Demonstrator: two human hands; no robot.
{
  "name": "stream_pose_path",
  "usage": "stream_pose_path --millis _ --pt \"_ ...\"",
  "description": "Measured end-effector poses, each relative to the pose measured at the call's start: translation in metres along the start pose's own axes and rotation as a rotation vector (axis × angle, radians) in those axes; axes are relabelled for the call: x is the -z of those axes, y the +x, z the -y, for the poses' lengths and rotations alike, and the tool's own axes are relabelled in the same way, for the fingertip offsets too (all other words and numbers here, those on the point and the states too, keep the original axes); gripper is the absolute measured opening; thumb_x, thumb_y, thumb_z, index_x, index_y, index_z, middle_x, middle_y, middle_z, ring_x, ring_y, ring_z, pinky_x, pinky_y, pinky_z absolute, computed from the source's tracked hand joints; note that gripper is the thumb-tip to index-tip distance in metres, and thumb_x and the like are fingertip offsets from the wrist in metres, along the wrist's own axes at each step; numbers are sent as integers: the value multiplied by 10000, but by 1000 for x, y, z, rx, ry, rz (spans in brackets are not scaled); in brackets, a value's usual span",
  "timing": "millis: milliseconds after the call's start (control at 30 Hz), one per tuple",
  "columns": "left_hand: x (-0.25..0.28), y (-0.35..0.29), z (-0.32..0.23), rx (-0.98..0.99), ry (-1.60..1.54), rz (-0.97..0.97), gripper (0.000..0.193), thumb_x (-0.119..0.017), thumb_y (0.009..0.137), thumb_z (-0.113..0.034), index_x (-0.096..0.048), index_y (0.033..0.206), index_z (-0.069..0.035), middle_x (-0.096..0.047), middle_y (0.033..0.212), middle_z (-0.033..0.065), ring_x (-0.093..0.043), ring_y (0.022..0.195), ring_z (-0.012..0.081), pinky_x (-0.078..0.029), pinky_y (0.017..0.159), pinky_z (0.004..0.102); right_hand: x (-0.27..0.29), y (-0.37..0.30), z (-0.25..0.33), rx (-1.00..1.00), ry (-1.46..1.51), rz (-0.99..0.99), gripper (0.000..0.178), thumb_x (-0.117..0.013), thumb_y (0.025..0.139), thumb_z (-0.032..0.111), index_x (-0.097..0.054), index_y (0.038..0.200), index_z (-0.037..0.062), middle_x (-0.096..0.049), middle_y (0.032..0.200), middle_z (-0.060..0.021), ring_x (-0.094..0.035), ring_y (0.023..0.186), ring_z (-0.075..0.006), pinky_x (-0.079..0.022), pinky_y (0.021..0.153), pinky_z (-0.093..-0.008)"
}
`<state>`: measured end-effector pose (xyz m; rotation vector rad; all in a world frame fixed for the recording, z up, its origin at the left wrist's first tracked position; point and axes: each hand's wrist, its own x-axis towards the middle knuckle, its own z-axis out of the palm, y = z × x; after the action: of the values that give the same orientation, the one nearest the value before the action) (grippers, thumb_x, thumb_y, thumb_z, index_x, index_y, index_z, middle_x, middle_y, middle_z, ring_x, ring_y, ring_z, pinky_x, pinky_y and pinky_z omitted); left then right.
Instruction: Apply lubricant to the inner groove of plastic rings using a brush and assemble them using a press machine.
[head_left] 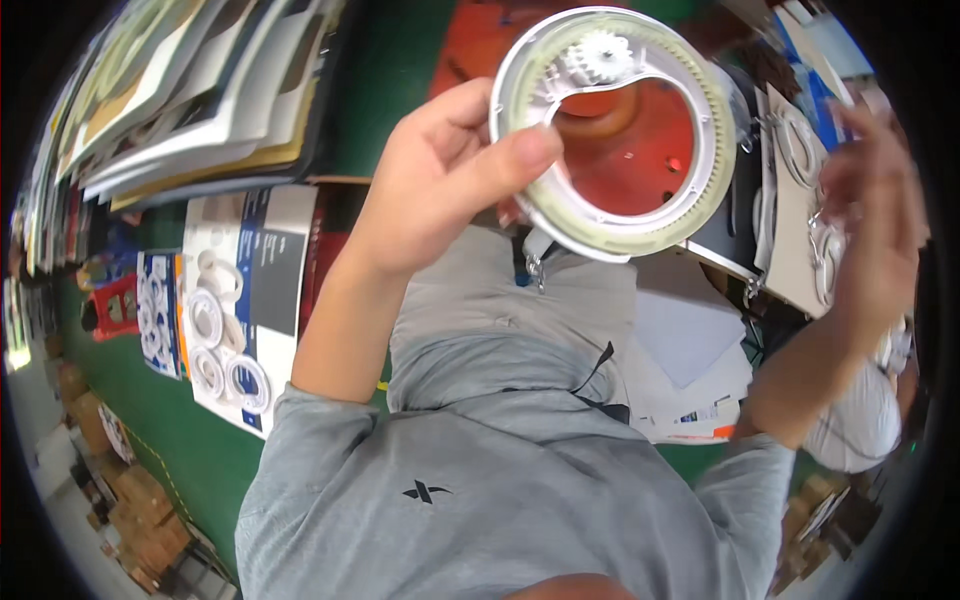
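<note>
My left hand [440, 175] grips a white plastic ring housing [640, 232] by its left side, thumb on the front face. The ring is held up with its face toward me. A pale, yellowish toothed ring [722, 130] runs round inside its rim, and a small white gear [603, 57] sits at the top of the band. Well to the right of the ring, my right hand [878, 215] is raised and blurred. Its fingers look stretched out, and I see nothing in them.
A red work surface [470, 40] lies beyond the ring. At right, white ring-shaped parts [797, 150] rest on cardboard. A tall stack of sheets [220, 100] stands at upper left, above a printed board [235, 300]. Papers [685, 340] lie beside my right leg.
</note>
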<state>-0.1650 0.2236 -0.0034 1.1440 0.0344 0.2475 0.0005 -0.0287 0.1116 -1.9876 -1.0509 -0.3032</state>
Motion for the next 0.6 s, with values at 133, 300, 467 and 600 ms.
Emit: stream_pose_path --millis 133,300,467,600 --pt "-36 5 36 51 -103 104 358 -732 990 -197 -595 1250 7 -707 993 41 -637 785 62 -502 636 211 -18 -104 -35 -545 785 237 552 -556 1066 422 -484 1430 13 -694 971 -73 -627 708 -103 -480 595 -233" --pt "-82 9 73 276 -101 293 375 -693 1014 -151 -557 1323 13 -676 1113 49 -642 950 110 -518 811 253 -8 -158 -47 -794 1009 -56 324 -506 1090 281 -609 1238 11 -603 790 1 -504 536 -53 -384 493 -203" --pt "-124 13 98 186 151 479 227 -698 969 -44 -658 1184 16 -692 1024 46 -640 907 109 -509 833 262 49 -180 -85 -947 905 -543 335 -524 1080 313 -647 1162 13 -610 759 9 -496 583 -60 -373 546 -206" --pt "-129 6 108 75 422 664 139 -726 934 -47 -705 1062 5 -673 897 66 -646 816 129 -508 735 277 84 -199 -132 -946 834 -558 317 -548 1076 348 -653 1079 49 -606 729 -7 -492 575 -80 -348 539 -210"
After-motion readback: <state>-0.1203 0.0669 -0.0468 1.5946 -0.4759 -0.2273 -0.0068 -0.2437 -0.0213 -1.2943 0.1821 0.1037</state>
